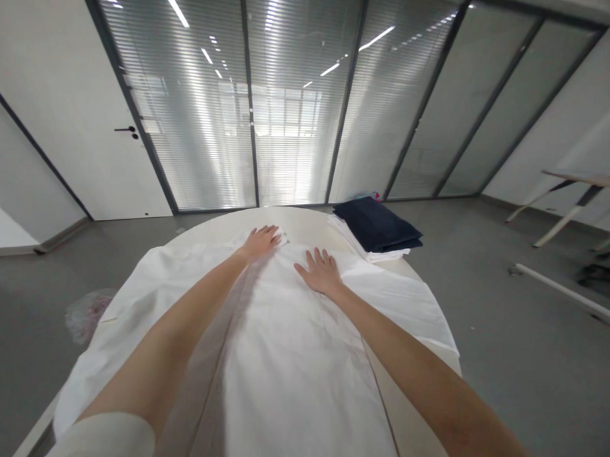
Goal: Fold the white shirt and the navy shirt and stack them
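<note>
A white shirt (294, 349) lies spread over a round white table, with its sleeves out to both sides. At its far end, by what looks like the collar, my left hand (261, 243) rests palm down with the fingers laid out on the cloth. Nearer and to the right, my right hand (320, 272) lies flat on the shirt, its fingers spread. Neither hand grips anything that I can see. Both forearms cover parts of the shirt.
The round table (289, 218) shows its rim at the back. On its right rear sits a dark navy folded cloth (377, 224) atop folded white cloth (386, 255). A clear plastic bag (89, 316) is on the floor at left. Another table (583, 177) stands far right.
</note>
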### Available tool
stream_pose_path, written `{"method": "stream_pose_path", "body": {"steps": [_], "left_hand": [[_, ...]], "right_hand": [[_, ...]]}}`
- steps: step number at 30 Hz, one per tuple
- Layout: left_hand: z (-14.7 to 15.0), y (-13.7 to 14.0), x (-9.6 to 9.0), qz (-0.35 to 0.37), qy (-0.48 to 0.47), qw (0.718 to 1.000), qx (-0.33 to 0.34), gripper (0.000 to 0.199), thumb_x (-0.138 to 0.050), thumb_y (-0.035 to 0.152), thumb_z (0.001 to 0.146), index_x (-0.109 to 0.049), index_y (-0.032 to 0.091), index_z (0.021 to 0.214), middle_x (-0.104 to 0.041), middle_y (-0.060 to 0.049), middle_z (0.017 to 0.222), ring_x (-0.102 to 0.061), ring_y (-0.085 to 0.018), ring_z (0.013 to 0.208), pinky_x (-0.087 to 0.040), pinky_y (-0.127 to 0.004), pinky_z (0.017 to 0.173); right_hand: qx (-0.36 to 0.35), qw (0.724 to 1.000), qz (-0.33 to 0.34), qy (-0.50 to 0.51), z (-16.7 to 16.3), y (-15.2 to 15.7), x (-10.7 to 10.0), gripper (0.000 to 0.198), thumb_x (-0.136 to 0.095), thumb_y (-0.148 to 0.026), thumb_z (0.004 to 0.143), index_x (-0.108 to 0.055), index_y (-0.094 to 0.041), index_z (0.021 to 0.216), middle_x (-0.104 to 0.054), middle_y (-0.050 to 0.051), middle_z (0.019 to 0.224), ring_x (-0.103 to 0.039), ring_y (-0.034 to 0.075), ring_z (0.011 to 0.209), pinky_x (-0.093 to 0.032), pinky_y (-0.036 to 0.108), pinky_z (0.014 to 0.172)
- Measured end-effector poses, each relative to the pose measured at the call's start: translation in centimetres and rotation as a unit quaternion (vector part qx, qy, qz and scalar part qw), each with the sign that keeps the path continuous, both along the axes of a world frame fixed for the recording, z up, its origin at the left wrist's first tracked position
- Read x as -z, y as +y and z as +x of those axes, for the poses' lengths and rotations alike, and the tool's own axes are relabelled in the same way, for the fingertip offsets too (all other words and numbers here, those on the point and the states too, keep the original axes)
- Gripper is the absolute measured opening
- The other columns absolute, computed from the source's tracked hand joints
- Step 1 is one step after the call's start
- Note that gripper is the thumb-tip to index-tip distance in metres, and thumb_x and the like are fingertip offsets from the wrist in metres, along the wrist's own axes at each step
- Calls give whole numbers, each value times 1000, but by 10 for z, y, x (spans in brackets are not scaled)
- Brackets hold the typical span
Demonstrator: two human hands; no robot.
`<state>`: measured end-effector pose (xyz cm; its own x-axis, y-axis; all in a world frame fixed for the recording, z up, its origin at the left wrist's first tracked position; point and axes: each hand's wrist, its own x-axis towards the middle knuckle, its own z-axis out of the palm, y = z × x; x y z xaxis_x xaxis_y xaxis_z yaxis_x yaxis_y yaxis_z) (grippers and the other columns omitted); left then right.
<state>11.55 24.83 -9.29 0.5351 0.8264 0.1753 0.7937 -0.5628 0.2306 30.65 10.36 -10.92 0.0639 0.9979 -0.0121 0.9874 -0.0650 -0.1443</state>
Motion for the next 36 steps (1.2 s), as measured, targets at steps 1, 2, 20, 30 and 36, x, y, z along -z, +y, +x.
{"method": "stream_pose_path", "body": {"steps": [1,2,20,30,36], "left_hand": [[5,6,1,-14,-1,1000,-14,47,-32,43,101,-44,27,144,-49,-7,150,-39,-25,141,-24,-44,117],[10,12,1,-27,-1,999,-31,45,-34,41,101,-48,26,141,-55,-8,144,-45,-26,136,-29,-44,114],[42,42,14,51,-54,989,-129,39,-48,45,97,-60,22,126,-54,-16,135,-47,-34,127,-32,-50,105],[43,-26,30,86,-24,996,-27,55,-36,54,99,-55,19,137,-53,-13,146,-37,-38,139,-21,-61,113],[39,-24,29,7,30,999,-18,73,-34,68,94,-33,27,154,-34,-9,160,-25,-39,147,-16,-67,114]], "right_hand": [[-1,1000,4,-1,0,-2,0,88,-14,-71,95,-25,-10,158,-17,19,164,-11,39,150,-11,52,119],[-2,1000,8,-3,0,-3,0,88,-13,-71,95,-25,-10,158,-17,19,164,-12,39,150,-11,52,119],[23,999,36,-7,-6,-10,1,77,-27,-61,99,-30,-10,156,-22,19,163,-16,37,149,-10,50,118],[24,999,42,5,-7,-8,0,76,-34,-58,98,-32,-6,154,-24,22,161,-16,39,149,-12,53,118],[-68,976,98,180,12,-25,-17,46,-51,-36,94,-59,-15,134,-58,16,140,-52,26,131,-36,42,111]]}}
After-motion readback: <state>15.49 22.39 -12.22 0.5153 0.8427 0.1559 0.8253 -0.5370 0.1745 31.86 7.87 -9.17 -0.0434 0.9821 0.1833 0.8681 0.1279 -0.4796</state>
